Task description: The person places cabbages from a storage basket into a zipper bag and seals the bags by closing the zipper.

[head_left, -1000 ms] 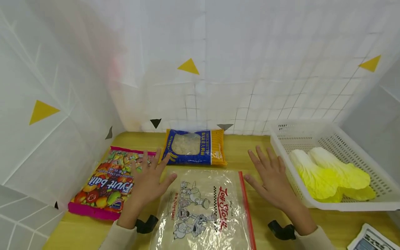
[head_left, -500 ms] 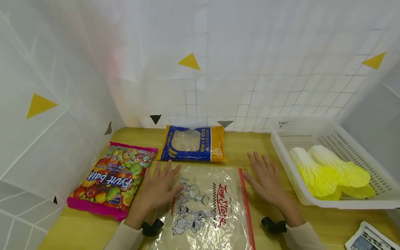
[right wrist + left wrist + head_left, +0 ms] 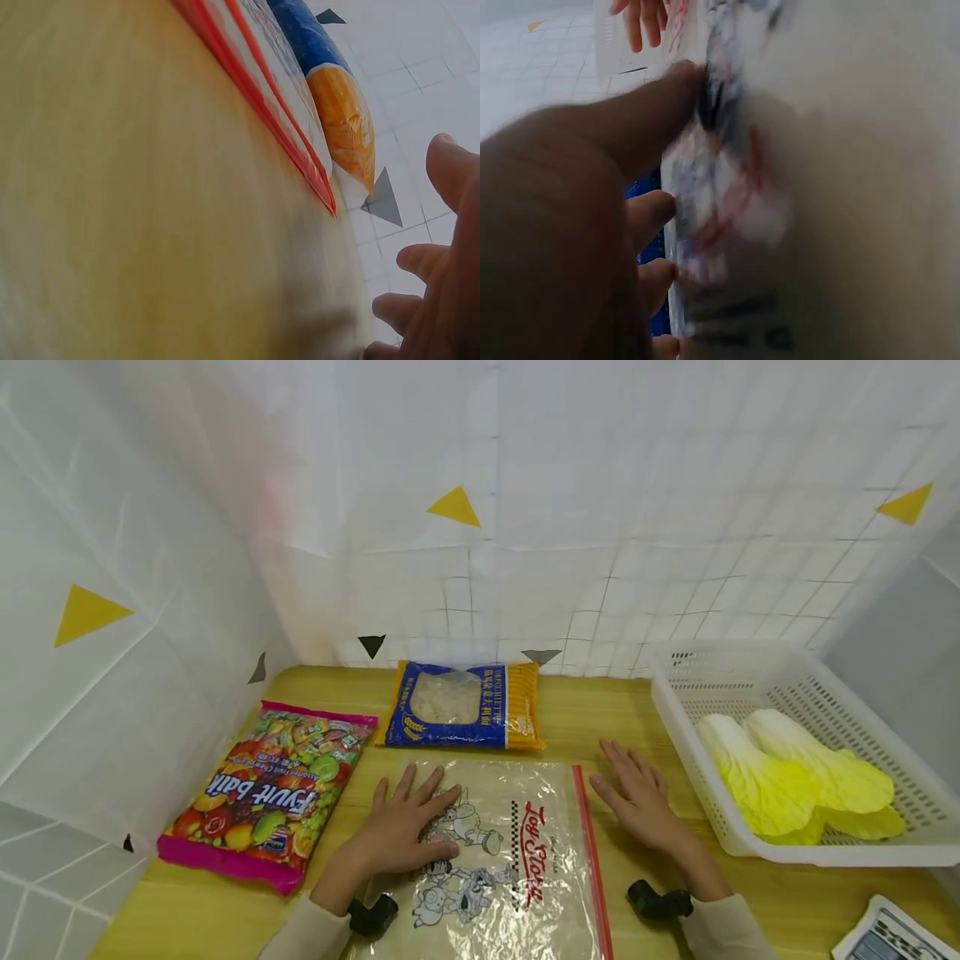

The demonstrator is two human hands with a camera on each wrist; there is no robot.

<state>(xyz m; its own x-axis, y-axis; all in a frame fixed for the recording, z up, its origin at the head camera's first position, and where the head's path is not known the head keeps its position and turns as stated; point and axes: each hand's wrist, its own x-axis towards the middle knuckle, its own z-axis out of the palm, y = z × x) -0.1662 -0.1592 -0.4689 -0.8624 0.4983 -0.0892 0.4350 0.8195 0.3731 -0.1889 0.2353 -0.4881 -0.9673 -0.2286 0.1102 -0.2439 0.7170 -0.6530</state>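
White walls: sheeting [image 3: 600, 460] closes off the back and both sides, limiting reach beyond the worktop's far edge.
Worktop: pale wood [image 3: 592, 706], with a strip of it showing between the zip bag and the basket.
Basket: white perforated plastic [image 3: 862, 857], at the right, its far end by the back wall.
Zip bag: clear printed film [image 3: 555, 893], flat at centre front, its near edge running out of view.
Fruit candy bag: pink-edged [image 3: 273, 785], slanted at the left; its far right corner lies just beside the pasta pack.
Cabbage leaves: white and yellow [image 3: 757, 777], lying within the basket's rim.
Pasta pack: blue and orange [image 3: 450, 706], behind the zip bag, near its far edge.
Left hand: palm down [image 3: 401, 822] over the zip bag's left part, fingers spread, gripping nothing; how firmly they touch the film, I cannot tell.
Right hand: held [image 3: 637, 797] over the wood strip, between red edge and basket, fingers extended, slightly apart, holding nothing.
White packet: cut off by the frame [image 3: 892, 935], in front of the basket.
Red edge: narrow band [image 3: 589, 852] along the zip bag's right side.
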